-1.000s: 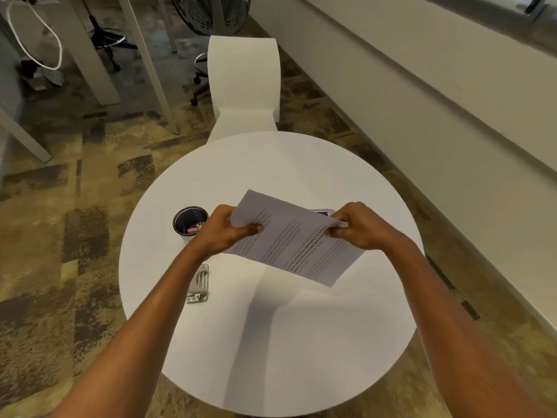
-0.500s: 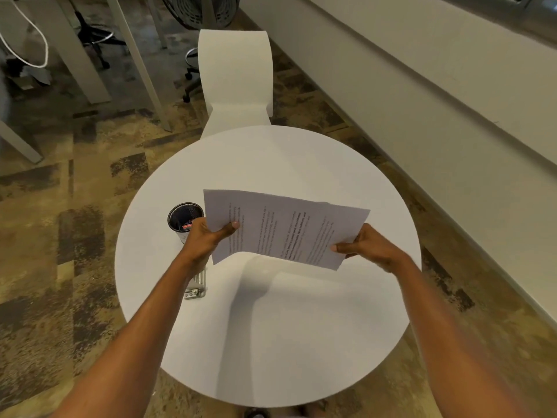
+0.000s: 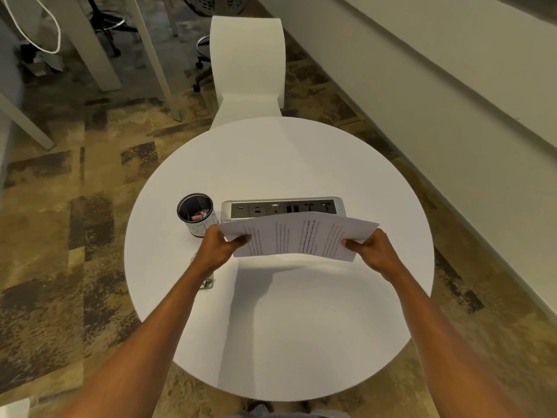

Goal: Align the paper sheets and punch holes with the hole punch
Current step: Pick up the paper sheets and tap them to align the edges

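I hold a stack of printed paper sheets (image 3: 297, 238) above the round white table (image 3: 301, 327), long side across, tilted nearly flat. My left hand (image 3: 218, 250) grips the stack's left end, thumb on top. My right hand (image 3: 372, 251) grips its right end. A metal hole punch (image 3: 208, 283) lies on the table under my left wrist; only a small corner of it shows.
A black mesh cup (image 3: 196, 214) with small items stands left of a silver power and data socket strip (image 3: 281, 208) set into the table. A white chair (image 3: 247, 67) stands at the table's far side. A wall runs along the right.
The sheets have turned from a slanted hold to level and tipped flatter, uncovering the socket strip. Both hands have slid out to the stack's ends and lowered a little.
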Available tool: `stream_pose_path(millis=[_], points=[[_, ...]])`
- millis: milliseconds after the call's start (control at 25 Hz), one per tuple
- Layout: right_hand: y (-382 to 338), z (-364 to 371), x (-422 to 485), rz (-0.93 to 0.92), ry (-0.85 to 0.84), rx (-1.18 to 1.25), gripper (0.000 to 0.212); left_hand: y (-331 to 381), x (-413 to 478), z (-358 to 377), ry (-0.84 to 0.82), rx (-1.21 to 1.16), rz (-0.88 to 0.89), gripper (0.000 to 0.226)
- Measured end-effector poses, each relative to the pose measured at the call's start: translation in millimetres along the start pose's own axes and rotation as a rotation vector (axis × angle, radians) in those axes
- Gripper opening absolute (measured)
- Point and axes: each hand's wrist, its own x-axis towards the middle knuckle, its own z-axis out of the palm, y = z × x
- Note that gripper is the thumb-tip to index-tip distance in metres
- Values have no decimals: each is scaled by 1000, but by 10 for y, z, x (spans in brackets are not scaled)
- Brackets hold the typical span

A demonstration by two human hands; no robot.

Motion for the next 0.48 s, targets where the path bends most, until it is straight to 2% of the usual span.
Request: stream_pose_path(millis=[160,320,400,480], points=[[201,87,-29,67,-89,-41,44,-118,-61,4,-47,113,1,29],[303,96,1,-135,-45,-161,25,-174,-58,12,18,173,74,17],[301,40,58,-22,-32,-88,29,-154,-30,8,12,141,28,25],[332,30,83,81,-94,-49,38,-156,-8,13,-27,148,-31,32]])
